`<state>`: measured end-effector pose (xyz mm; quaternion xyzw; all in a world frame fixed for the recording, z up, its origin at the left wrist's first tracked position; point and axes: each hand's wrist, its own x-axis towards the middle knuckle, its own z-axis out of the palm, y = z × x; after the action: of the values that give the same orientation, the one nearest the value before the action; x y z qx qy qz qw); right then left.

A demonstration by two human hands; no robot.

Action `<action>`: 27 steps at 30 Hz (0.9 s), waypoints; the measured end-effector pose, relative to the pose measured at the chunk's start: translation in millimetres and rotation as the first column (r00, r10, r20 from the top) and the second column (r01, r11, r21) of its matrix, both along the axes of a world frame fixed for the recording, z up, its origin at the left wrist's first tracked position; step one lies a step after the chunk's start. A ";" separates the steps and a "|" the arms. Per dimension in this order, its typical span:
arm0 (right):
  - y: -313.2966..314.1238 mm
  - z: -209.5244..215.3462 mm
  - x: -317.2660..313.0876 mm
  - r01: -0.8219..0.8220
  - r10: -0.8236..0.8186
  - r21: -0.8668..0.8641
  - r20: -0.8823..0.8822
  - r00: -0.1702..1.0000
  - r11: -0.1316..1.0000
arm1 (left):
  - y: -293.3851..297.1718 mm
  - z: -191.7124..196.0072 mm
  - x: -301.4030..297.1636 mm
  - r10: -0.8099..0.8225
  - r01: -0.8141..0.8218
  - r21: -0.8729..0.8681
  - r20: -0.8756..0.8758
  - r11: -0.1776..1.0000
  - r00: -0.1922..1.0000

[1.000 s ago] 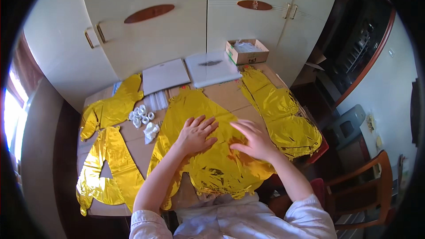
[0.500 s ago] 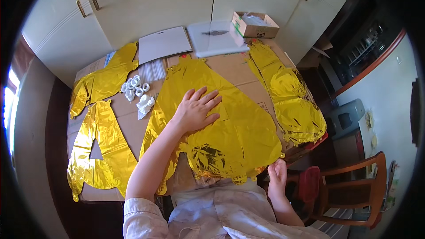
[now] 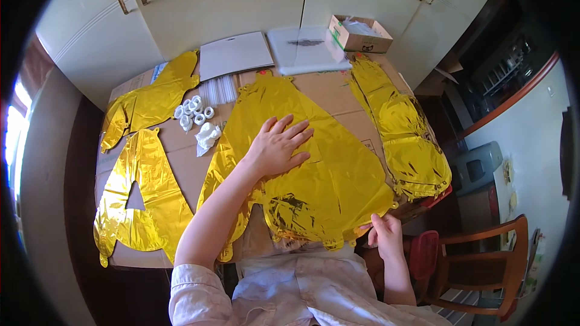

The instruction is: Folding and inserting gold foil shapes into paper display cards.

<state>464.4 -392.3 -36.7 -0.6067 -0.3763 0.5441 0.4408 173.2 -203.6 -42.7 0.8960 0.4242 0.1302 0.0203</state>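
Note:
A large flat gold foil balloon [image 3: 338, 175] covers the middle of the cardboard-topped table, its lower part creased and crinkled. My left hand [image 3: 278, 150] lies on it, palm down with fingers spread. At the balloon's lower right edge, my right hand [image 3: 386, 234] pinches the foil rim between thumb and fingers. To the left lies a flat gold foil balloon shaped like the letter A [image 3: 148, 163]. Behind that rests another gold foil balloon [image 3: 154, 98], and a wrinkled gold foil balloon [image 3: 402, 124] lies along the right side.
Several white ribbon-like rolls [image 3: 194, 107] and a crumpled white piece [image 3: 207, 137] sit left of the middle balloon. Behind are a white board [image 3: 235, 57], a clear plastic sheet [image 3: 308, 57] and an open cardboard box [image 3: 360, 41] against cupboards. A wooden chair [image 3: 444, 242] stands at the right.
My right hand has shifted slightly along the balloon's lower right edge, its fingers now on the rim below the corner tab. My left hand stays flat on the foil. The view has shifted a little.

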 end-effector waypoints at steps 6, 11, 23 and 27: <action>-7.0 -18.0 -3.7 0.002 -0.007 0.250 0.020 1.000 0.968 | -0.4 0.2 -0.3 -0.003 0.003 0.002 0.008 1.000 1.000; -0.6 -2.3 -33.1 -0.203 0.093 0.431 0.264 0.960 0.879 | 1.4 -1.8 -1.6 -0.006 0.006 -0.004 0.017 1.000 1.000; 18.3 14.5 -88.0 -0.771 0.142 0.387 0.844 0.517 0.506 | -0.9 2.7 -0.9 -0.004 0.004 -0.013 0.012 1.000 1.000; 17.3 7.0 -85.7 -0.791 0.152 0.364 0.859 0.489 0.491 | -0.9 1.4 -0.6 -0.005 0.006 -0.007 0.019 1.000 1.000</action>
<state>378.7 -375.0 -29.6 -0.3901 -0.8686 0.1590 0.2610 172.6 -204.5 -41.3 0.8958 0.4219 0.1372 0.0276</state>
